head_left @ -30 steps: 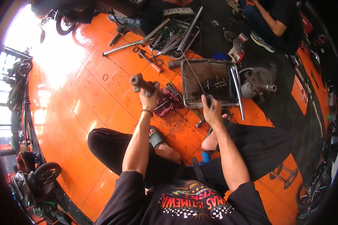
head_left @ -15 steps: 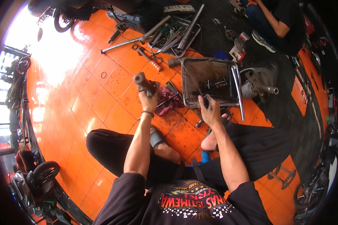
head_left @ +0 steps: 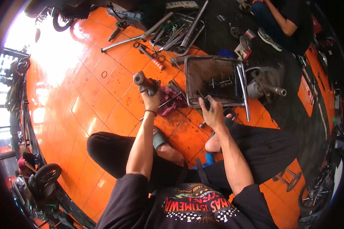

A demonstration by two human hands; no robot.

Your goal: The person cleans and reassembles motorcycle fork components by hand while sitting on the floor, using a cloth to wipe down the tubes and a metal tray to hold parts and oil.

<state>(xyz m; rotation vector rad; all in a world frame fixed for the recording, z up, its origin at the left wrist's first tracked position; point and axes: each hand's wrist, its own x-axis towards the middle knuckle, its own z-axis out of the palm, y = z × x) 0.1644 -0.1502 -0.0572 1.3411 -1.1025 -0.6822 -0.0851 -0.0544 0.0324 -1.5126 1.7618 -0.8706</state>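
My left hand grips a greyish cylindrical metal part, its round hollow end pointing up and left. My right hand is closed at the near edge of a rectangular metal tray, thumb and fingers around something dark and slim that I cannot make out. Inside the tray lie dark, wet-looking residue and a shaft-like metal part. Between my hands, a crumpled maroon rag rests on the floor, with a thin tool lying across it. A shiny metal tube leans along the tray's right side.
Behind the tray, another rack holds several hand tools. An orange-sprung shock absorber lies left of it on the orange tiles. A large metal housing stands right of the tray. Another person crouches at the far right.
The metal part in my left hand has shifted slightly left and up. My right hand has moved slightly left at the tray's edge. The view has shifted a little.
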